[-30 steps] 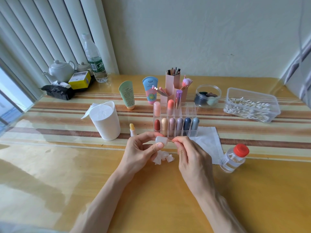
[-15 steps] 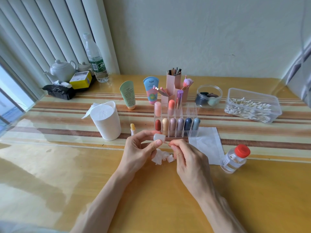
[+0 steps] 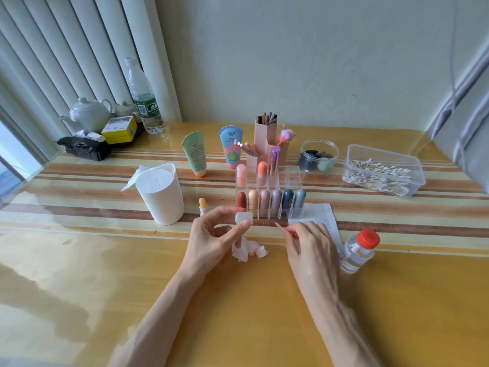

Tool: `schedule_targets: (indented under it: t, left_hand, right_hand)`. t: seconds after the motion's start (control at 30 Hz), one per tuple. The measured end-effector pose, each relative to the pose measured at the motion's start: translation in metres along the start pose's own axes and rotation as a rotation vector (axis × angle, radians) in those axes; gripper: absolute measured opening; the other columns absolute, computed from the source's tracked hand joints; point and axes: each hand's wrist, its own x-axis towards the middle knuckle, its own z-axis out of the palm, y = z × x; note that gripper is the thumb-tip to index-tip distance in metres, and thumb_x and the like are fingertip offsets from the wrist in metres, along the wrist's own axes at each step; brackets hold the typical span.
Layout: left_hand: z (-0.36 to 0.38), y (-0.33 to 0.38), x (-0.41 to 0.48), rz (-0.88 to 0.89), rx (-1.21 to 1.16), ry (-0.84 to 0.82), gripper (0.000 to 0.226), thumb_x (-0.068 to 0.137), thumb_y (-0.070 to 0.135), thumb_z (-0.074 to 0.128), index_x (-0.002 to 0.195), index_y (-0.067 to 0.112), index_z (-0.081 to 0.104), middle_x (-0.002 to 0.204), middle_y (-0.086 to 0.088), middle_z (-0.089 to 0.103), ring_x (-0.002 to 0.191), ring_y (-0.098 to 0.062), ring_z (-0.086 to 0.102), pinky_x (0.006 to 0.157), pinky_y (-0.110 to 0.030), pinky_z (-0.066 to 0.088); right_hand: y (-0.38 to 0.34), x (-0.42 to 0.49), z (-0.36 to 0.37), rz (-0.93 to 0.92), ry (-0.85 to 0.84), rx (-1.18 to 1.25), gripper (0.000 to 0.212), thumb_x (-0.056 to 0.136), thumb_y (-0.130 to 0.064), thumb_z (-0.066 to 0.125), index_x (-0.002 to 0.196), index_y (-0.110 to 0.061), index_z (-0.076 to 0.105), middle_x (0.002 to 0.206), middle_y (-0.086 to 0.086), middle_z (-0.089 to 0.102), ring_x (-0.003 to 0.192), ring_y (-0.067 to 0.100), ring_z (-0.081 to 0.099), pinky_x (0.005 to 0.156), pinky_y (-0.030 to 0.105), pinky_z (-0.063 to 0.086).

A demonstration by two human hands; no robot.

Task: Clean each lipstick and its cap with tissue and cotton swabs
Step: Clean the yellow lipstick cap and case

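The left hand (image 3: 215, 235) is pinching the lipstick cap (image 3: 244, 218) steady for swabbing, the right hand (image 3: 311, 246) pinching seemingly a cotton swab (image 3: 282, 228).

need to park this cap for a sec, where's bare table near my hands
Bare table left of the left hand, nearer you than the tissue roll; also right of the red-capped bottle. Crowded around the lipstick organizer and crumpled tissue.
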Motion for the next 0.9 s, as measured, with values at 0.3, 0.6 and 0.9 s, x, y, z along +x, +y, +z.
schedule_targets:
  t: [0.3,0.6,0.9]
  left_hand:
    - [0.000,0.000,0.000,0.020,0.018,-0.015,0.022,0.087,0.021,0.084,0.107,0.014,0.076,0.081,0.001,0.074,0.055,-0.020,0.064,0.057,-0.033,0.054]
    - [0.003,-0.004,-0.004,0.029,0.062,-0.078,0.027,0.084,0.020,0.087,0.104,0.010,0.073,0.073,-0.003,0.074,0.051,-0.024,0.068,0.053,-0.030,0.056]
    - [0.001,-0.003,-0.005,0.094,0.056,-0.124,0.022,0.088,0.019,0.081,0.107,0.008,0.076,0.076,-0.008,0.078,0.053,-0.025,0.071,0.053,-0.035,0.060]
  right_hand:
    - [0.004,0.000,0.004,0.027,-0.031,-0.023,0.017,0.080,-0.009,0.088,0.091,-0.012,0.075,0.084,0.001,0.066,0.082,0.027,0.060,0.070,0.040,0.056]
    - [-0.010,0.005,-0.008,-0.011,-0.088,0.333,0.024,0.089,-0.026,0.082,0.111,-0.019,0.074,0.102,-0.011,0.068,0.100,0.012,0.065,0.085,0.027,0.055]
    - [-0.024,0.007,-0.016,0.113,-0.350,0.854,0.025,0.093,-0.035,0.079,0.117,-0.028,0.074,0.105,-0.016,0.077,0.107,0.016,0.072,0.086,0.039,0.057]
